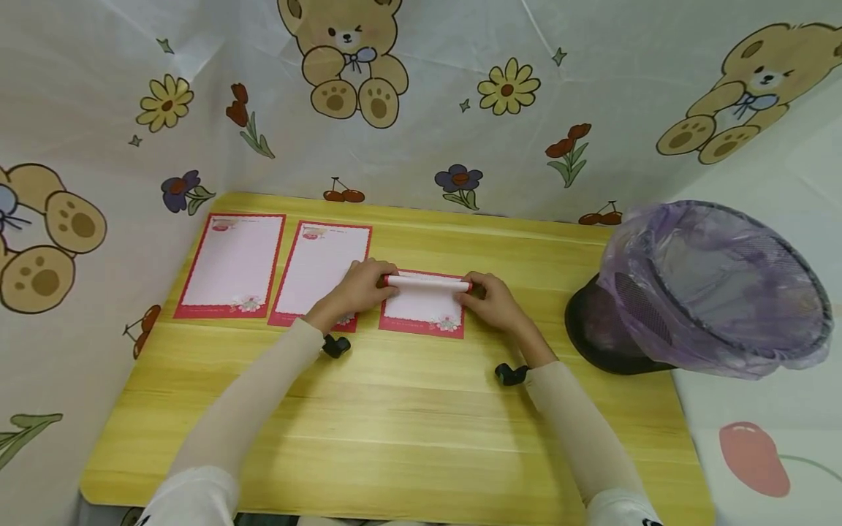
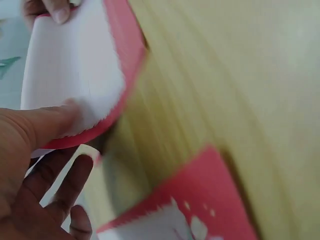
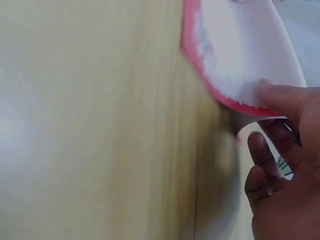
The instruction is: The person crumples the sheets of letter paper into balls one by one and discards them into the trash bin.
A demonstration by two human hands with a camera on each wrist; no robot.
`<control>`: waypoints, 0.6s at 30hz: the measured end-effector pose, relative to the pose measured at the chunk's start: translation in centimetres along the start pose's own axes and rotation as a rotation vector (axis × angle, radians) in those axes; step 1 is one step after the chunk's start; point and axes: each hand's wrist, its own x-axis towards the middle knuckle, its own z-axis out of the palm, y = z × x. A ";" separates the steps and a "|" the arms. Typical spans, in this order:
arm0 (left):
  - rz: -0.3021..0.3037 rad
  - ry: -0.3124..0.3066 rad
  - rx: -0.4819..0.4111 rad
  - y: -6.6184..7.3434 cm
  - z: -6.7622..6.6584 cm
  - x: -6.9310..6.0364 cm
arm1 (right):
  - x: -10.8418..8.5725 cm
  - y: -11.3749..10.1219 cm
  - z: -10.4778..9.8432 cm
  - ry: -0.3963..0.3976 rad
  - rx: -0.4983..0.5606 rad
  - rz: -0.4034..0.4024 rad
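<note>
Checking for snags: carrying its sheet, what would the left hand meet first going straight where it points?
Past the curled sheet, the left hand would probably meet the patterned backdrop first; the way over the table looks free, though depth is unclear.

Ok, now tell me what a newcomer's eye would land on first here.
Probably the bin with its translucent purple bag, at the right end of the yellow table. Next, the cartoon bears on the white backdrop behind. Then the red-bordered sheet near the table's middle, its far end curled over, held by the left hand and right hand.
</note>
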 end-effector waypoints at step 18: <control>0.205 0.213 -0.604 5.9 1.6 -7.6 | -8.4 -3.3 -0.1 0.267 0.495 -0.289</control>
